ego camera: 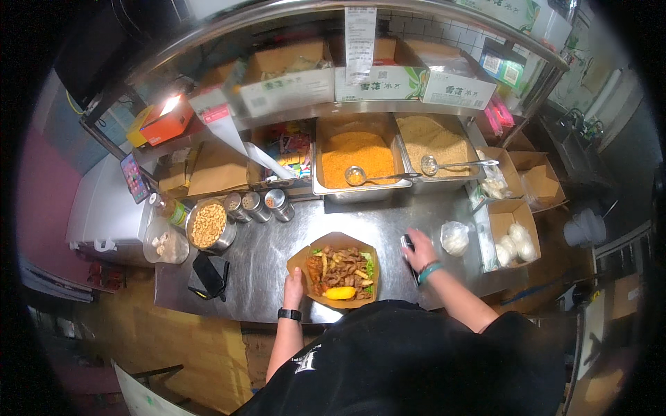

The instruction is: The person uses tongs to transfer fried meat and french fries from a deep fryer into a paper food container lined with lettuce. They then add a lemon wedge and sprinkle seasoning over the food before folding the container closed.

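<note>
A brown paper takeout box (343, 270) filled with meat strips, fries, lettuce and a yellow piece stands unfolded on the steel counter (250, 281). My left hand (294, 288) grips its left flap, thumb on top, with a black band at the wrist. To the right of the box, my right hand (420, 252) rests over a small dark and silver object (407, 241) on the counter; most of it is hidden under the fingers, so its kind is unclear. A tied clear plastic bag with white contents (455, 238) lies just right of that hand.
Steel pans of orange powder (356, 151) and tan powder (434, 138) hold ladles behind the counter. Shakers (279, 205), a bowl of peanuts (209, 225), a plastic tub (165, 243) and a black phone-like object (208, 274) are at left. A carton of white bags (512, 229) stands right.
</note>
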Demonstrator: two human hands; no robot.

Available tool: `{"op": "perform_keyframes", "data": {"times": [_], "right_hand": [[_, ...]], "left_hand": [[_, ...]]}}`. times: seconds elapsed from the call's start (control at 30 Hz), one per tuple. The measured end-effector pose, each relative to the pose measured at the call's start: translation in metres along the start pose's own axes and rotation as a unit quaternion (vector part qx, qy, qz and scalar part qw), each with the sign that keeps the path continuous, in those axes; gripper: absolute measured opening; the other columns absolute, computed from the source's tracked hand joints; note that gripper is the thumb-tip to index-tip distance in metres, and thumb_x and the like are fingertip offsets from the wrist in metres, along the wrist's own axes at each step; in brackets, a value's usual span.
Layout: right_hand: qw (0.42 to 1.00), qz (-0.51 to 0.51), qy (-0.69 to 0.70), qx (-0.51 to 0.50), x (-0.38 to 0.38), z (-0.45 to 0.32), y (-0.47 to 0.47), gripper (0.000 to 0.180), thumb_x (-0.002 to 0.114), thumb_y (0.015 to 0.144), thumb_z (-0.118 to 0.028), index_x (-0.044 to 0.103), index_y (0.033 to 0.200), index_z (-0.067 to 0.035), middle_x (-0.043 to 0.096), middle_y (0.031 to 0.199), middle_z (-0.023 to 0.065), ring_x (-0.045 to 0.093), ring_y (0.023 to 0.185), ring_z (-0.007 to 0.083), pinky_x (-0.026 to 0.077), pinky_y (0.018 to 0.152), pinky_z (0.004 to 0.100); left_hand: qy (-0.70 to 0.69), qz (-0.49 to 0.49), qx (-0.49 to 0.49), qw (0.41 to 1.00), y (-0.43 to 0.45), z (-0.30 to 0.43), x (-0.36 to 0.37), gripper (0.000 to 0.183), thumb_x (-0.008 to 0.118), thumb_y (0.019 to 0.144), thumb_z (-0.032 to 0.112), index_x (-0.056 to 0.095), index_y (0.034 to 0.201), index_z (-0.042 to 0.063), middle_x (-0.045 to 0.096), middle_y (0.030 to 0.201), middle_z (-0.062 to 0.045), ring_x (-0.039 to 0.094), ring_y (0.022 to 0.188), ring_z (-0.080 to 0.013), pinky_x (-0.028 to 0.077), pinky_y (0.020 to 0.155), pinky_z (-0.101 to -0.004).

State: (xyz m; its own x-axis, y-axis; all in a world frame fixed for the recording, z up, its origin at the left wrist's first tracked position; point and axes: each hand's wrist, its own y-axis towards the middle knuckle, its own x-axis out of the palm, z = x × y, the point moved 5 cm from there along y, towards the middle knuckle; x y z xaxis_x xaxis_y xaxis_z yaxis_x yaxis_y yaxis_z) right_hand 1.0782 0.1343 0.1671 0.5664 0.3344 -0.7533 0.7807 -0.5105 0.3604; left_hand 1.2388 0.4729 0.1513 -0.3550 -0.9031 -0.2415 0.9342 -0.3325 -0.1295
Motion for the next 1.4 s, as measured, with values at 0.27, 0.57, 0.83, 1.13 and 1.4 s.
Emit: {"op": "perform_keyframes", "data": {"times": [0.27,0.57,0.83,1.13,1.4], "right_hand": [[0.789,0.123,0.543,0.261,-0.025,-0.001,0.098,0.078,0.061,0.079,-0.021,0.007,0.134,-0.011,0.056,0.087,0.0103,0.054,0.059,0.0141,0.043,0.044,0.0239],[0.767,0.094,0.597,0.214,-0.015,-0.015,0.143,0.058,0.054,0.083,-0.015,0.022,0.131,-0.01,0.056,0.073,0.0092,0.048,0.048,0.0112,0.037,0.038,0.022],[0.813,0.057,0.519,0.259,-0.004,-0.034,0.158,0.027,0.052,0.084,-0.03,0.056,0.088,-0.003,0.049,0.052,0.002,0.039,0.035,0.0073,0.028,0.031,0.0192],[0.914,-0.01,0.352,0.203,0.015,-0.062,0.183,0.033,0.045,0.087,-0.028,0.056,0.095,0.002,0.061,0.063,0.0087,0.052,0.042,0.0126,0.042,0.04,0.0259],[0.977,0.185,-0.015,-0.1,-0.006,-0.09,0.187,0.028,0.048,0.084,-0.023,0.055,0.099,0.0,0.059,0.082,0.02,0.058,0.075,0.0321,0.046,0.067,0.038]], "left_hand": [[-0.162,0.004,0.026,0.987,0.021,-0.01,-0.004,0.046,0.034,0.091,0.032,0.052,0.098,-0.009,0.06,0.089,-0.012,0.055,0.078,-0.0172,0.044,0.071,-0.0299],[-0.152,-0.021,0.006,0.988,0.048,-0.018,-0.016,0.043,0.033,0.092,0.029,0.052,0.102,-0.008,0.058,0.095,-0.012,0.055,0.083,-0.0184,0.043,0.075,-0.0294],[-0.074,-0.069,-0.04,0.994,0.049,-0.016,-0.013,0.041,0.036,0.091,0.027,0.05,0.104,-0.009,0.058,0.095,-0.016,0.054,0.086,-0.023,0.041,0.078,-0.0312],[-0.101,-0.051,0.007,0.994,0.055,-0.016,-0.004,0.044,0.034,0.091,0.034,0.054,0.097,-0.005,0.058,0.088,-0.008,0.054,0.075,-0.0166,0.044,0.066,-0.0289],[-0.077,-0.046,0.023,0.996,0.059,0.003,0.022,0.046,0.032,0.092,0.032,0.051,0.102,-0.009,0.058,0.094,-0.014,0.054,0.085,-0.0199,0.041,0.077,-0.0302]]}}
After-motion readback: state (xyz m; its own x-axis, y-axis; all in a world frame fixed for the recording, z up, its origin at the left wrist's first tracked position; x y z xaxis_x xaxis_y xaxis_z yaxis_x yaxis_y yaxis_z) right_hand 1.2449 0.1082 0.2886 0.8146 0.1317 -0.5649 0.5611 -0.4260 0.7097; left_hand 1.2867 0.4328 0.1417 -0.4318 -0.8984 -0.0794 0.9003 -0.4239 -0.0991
